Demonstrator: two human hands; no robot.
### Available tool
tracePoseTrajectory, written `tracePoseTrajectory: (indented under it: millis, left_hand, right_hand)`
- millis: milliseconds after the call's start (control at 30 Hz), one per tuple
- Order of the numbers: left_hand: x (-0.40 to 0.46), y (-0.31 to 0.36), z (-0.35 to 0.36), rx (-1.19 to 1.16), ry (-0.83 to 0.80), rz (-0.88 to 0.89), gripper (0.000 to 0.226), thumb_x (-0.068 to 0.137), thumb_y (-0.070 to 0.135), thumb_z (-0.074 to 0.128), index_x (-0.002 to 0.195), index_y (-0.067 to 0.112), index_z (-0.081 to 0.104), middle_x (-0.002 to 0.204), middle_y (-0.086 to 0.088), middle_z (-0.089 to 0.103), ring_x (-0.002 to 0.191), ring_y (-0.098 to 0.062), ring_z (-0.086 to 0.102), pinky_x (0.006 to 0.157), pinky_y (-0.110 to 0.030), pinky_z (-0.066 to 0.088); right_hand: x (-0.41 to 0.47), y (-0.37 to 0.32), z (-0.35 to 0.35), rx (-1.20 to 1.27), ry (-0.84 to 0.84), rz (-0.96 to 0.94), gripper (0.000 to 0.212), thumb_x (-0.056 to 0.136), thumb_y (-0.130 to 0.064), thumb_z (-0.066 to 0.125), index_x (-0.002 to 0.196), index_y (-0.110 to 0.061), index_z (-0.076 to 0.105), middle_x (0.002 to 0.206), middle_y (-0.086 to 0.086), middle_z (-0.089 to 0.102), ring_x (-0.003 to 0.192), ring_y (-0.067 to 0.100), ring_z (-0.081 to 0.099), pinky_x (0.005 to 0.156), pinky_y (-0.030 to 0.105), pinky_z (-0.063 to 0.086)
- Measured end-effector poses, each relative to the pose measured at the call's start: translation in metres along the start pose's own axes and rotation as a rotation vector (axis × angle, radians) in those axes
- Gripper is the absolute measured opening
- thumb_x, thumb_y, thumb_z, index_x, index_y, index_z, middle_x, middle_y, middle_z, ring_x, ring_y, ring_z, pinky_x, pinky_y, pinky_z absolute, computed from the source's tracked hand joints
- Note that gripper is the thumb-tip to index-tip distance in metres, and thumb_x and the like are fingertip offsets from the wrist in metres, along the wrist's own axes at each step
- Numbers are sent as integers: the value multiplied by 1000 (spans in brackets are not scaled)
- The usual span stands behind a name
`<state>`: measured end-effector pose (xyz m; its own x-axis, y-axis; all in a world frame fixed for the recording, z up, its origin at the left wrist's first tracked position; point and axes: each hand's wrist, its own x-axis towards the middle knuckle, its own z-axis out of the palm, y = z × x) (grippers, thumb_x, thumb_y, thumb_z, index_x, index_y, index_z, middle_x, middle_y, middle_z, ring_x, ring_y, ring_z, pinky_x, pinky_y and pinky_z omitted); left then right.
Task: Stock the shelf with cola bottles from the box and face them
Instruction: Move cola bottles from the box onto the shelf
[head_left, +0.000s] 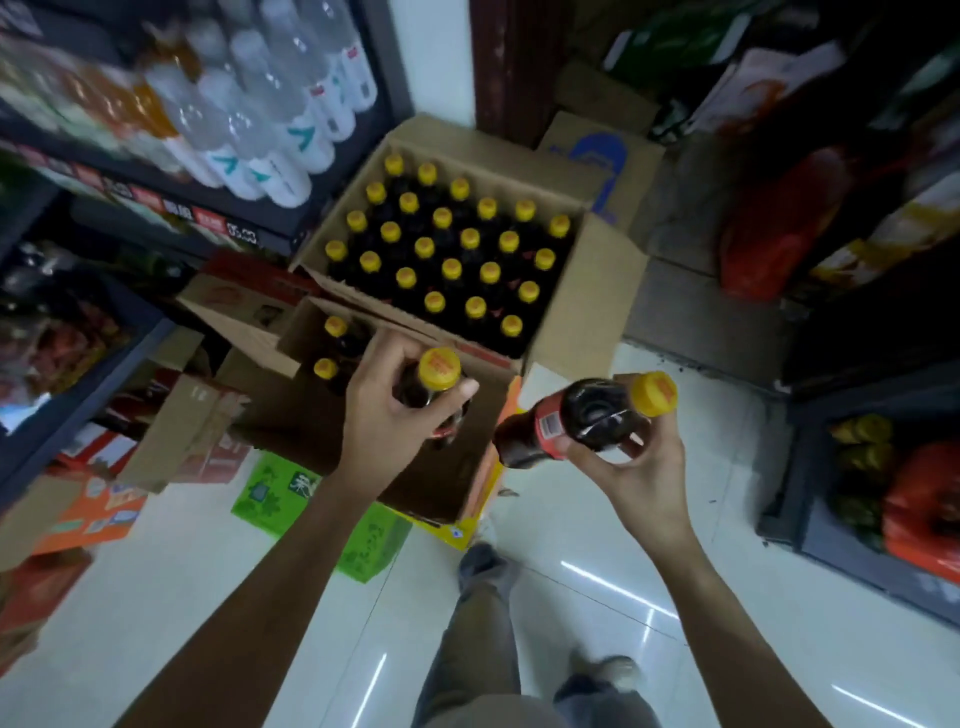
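The left hand (400, 410) curls its fingers and thumb round the shoulder of an upright cola bottle (434, 395), just under the yellow cap, a grip that suits drawing it straight up out of the near box (291, 415) below it. The right hand (628, 467) clamps a second cola bottle (576, 421) near its neck, the body tilted so the base points toward the near box and the cap outward; judging by this, it is already clear of the box and being carried, with both hands loaded to save a trip. The near box stands open on the floor with its flaps spread, and seems mostly emptied: only two capped bottles (332, 343) show at its far left corner, beside bare cardboard. Just behind it, touching, the far box (587, 312) is open and packed with yellow-capped bottles in tidy rows, apparently untouched. The shelf (171, 197) on the left holds clear and orange drinks; where the cola is to be faced I cannot tell from here. Flattened cartons (270, 493) lie on the floor (675, 597).
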<state>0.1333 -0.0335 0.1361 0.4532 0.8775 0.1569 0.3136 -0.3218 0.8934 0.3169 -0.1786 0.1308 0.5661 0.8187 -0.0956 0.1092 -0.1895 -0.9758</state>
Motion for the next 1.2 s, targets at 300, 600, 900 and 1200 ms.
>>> tracePoseTrajectory:
  millis: [300, 600, 900, 1200]
  left_hand:
    - [-95, 167, 168, -250, -128, -22, 35, 69, 43, 73, 80, 19, 51, 81, -15, 68, 77, -14, 61, 73, -34, 45]
    - [-158, 325, 355, -405, -454, 146, 28, 72, 28, 78, 95, 15, 67, 91, 12, 73, 92, -2, 66, 83, -14, 48]
    - [-177, 461, 535, -433, -473, 416, 23, 83, 37, 63, 94, 17, 65, 90, -13, 67, 89, -28, 64, 84, -46, 50]
    - [-187, 604, 656, -486, -389, 528, 12, 85, 38, 60, 95, 32, 63, 86, 14, 68, 87, -19, 65, 85, -46, 50]
  right_hand:
    - [-131, 6, -228, 7, 265, -74, 54, 60, -26, 83, 102, -35, 52, 96, -15, 65, 93, 3, 63, 81, 14, 47]
    - [-228, 5, -469, -127, 443, -193, 67, 64, -24, 83, 118, -39, 47, 107, -17, 63, 99, 7, 62, 84, 18, 47]
    - [-238, 9, -668, -250, 507, -265, 68, 66, -50, 74, 127, -50, 44, 132, -7, 58, 121, 9, 55, 97, 23, 46]
    - [-219, -32, -848, -201, 441, -399, 58, 68, -46, 70, 123, -43, 48, 110, -34, 61, 107, -8, 57, 90, 7, 39]
